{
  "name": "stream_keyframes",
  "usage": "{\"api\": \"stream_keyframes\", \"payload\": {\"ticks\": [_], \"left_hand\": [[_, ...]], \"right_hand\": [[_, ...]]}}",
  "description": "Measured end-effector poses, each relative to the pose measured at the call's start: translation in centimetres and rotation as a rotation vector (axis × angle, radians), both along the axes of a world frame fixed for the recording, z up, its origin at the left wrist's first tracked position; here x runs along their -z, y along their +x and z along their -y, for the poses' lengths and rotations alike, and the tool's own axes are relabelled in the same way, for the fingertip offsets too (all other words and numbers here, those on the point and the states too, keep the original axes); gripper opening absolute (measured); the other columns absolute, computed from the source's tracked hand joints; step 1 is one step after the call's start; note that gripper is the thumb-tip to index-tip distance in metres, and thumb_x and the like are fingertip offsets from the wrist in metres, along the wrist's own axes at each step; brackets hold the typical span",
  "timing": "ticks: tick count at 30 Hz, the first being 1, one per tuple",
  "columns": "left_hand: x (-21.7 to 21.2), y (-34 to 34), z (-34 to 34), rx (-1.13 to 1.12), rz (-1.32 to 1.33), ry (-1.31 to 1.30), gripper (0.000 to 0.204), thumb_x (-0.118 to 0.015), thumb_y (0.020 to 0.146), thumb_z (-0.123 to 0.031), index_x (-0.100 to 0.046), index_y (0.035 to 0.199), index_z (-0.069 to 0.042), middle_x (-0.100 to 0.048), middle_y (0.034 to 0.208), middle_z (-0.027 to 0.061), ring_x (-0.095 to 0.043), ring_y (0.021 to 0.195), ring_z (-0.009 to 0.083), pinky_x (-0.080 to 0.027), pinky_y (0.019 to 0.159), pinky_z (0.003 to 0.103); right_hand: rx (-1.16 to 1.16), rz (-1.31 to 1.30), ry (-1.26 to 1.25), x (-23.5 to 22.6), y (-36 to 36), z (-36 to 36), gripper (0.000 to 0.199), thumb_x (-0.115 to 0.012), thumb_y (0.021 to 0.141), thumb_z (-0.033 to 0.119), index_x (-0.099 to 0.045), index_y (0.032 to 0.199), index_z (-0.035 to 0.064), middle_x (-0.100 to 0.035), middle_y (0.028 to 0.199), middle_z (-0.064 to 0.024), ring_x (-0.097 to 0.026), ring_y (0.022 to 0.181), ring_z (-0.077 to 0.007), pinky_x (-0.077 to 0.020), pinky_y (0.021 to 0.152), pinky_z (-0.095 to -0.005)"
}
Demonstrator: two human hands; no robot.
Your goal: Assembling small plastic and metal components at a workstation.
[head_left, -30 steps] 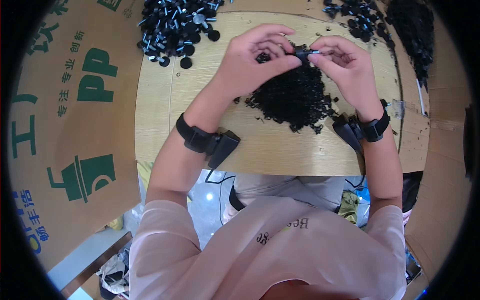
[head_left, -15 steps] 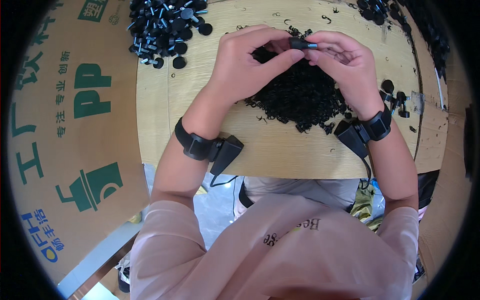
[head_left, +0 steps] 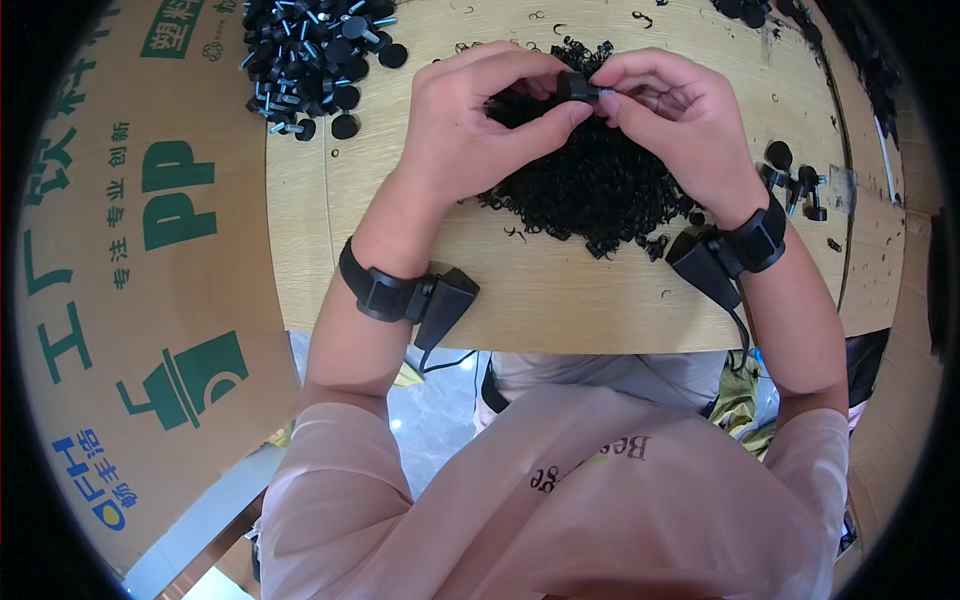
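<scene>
Over the pile of small black curled clips (head_left: 605,185), my left hand (head_left: 465,120) pinches the round black head of a black-headed bolt (head_left: 573,87) between thumb and fingers. The bolt's shank points right. At that end my right hand (head_left: 675,115) is closed, thumb and fingertips around the metal tip. A dark collar shows on the shank by the head; whether it is a loose clip cannot be made out. The fingers partly hide the bolt.
A heap of black-headed bolts (head_left: 320,60) lies at the far left of the wooden table (head_left: 540,300). Several more bolts (head_left: 800,185) lie right of my right wrist. A cardboard sheet (head_left: 200,290) stands along the left. Both forearms wear black strapped devices (head_left: 445,300) with cables.
Both hands, with the bolt, have shifted slightly left in the view. The right fingertips have closed further over the bolt's tip, and less of the metal shows.
</scene>
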State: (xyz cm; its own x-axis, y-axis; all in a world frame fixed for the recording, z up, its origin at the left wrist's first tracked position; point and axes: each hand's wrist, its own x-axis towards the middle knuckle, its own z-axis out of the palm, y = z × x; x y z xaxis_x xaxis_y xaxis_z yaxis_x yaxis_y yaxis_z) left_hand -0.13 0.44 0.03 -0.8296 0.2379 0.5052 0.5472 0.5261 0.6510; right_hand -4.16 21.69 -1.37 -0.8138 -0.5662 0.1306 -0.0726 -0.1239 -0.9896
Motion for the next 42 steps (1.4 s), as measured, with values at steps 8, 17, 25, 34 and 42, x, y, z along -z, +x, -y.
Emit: {"api": "stream_keyframes", "payload": {"ticks": [8,17,25,34,42], "left_hand": [[0.3,-0.1,0.2,-0.008,-0.002,0.013,0.026,-0.08,0.072,-0.006,-0.072,0.097,-0.001,-0.068,0.081,0.0058,-0.063,0.074,0.0128,-0.05,0.069,0.025],[-0.2,0.1,-0.2,0.046,-0.009,-0.039,0.034,-0.081,0.069,-0.004,-0.072,0.101,-0.001,-0.07,0.091,0.0088,-0.066,0.08,0.0157,-0.054,0.073,0.027],[0.2,-0.3,-0.2,0.139,-0.072,0.052,0.039,-0.073,0.071,0.01,-0.07,0.108,-0.001,-0.069,0.107,0.0103,-0.065,0.088,0.0171,-0.053,0.08,0.027],[0.4,0.1,0.0,0.078,0.155,0.179,0.036,-0.075,0.077,0.003,-0.068,0.112,0.001,-0.07,0.099,0.0087,-0.064,0.092,0.014,-0.05,0.084,0.027],[0.0,0.1,0.1,0.01,0.105,0.021,0.021,-0.079,0.077,-0.008,-0.072,0.094,0.001,-0.071,0.089,0.0091,-0.066,0.082,0.0143,-0.051,0.075,0.025]], "right_hand": [[-0.008,0.039,-0.028,0.0,0.1,0.1,0.02,-0.064,0.087,-0.001,-0.065,0.107,-0.0021,-0.067,0.096,-0.0042,-0.064,0.089,-0.008,-0.0515,0.079,-0.02],[-0.016,0.019,0.024,-0.1,-0.3,-0.1,0.012,-0.06,0.089,0.004,-0.065,0.099,-0.0001,-0.066,0.092,-0.0023,-0.063,0.083,-0.0075,-0.0498,0.073,-0.0211],[-0.05,0.158,-0.03,0.0,-0.7,-0.4,0.016,-0.053,0.095,0.013,-0.063,0.101,0.0031,-0.066,0.091,-0.0038,-0.063,0.086,-0.0097,-0.0482,0.075,-0.0227],[-0.121,0.225,-0.119,0.1,-1.0,-0.6,0.017,-0.054,0.096,0.014,-0.063,0.106,0.003,-0.067,0.091,-0.0052,-0.063,0.084,-0.0109,-0.0485,0.075,-0.0232],[-0.096,0.02,-0.028,-0.4,-0.1,-0.2,0.026,-0.058,0.091,0.004,-0.062,0.117,-0.0002,-0.067,0.094,-0.0041,-0.06,0.081,-0.0068,-0.0507,0.075,-0.0215]]}}
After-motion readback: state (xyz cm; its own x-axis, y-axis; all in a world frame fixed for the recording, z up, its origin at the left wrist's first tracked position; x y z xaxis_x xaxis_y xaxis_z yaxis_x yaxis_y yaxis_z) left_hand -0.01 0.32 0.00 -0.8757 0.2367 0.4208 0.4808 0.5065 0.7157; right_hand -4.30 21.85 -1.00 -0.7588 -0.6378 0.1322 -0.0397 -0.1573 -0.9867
